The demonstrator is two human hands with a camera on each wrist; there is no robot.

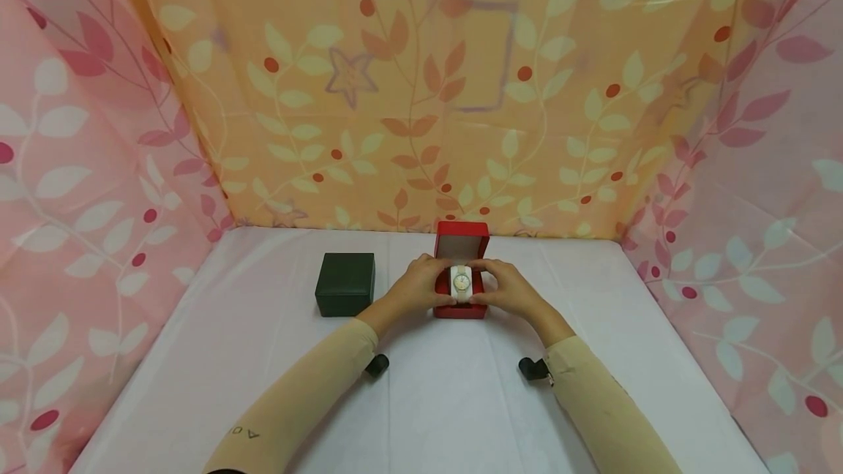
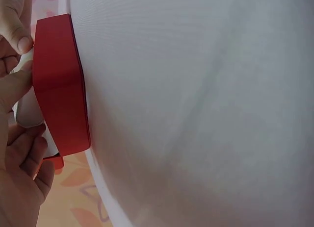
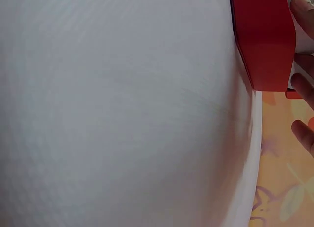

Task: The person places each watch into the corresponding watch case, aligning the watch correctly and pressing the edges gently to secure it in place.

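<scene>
A wristwatch [image 1: 462, 282] with a pale strap sits round a white cushion, at the opening of a red box [image 1: 459, 312] whose lid stands raised at the back. From the left side, my left hand [image 1: 418, 287] pinches the cushioned watch between thumb and fingers. My right hand [image 1: 512, 291] grips it from the other side, thumb at the near end and fingers at the far end. In the left wrist view, the white cushion [image 2: 29, 109] shows above the wall of the red box [image 2: 59, 80]. The right wrist view has fingers [image 3: 303, 87] along the box's inner edge.
A closed dark green box [image 1: 345, 285] stands to the left of the red one on the white-covered table [image 1: 448, 401]. Behind the table hangs a yellow leaf-patterned cloth [image 1: 408, 93], with pink patterned cloths on both sides. Small black devices [image 1: 530, 369] sit by the wrists.
</scene>
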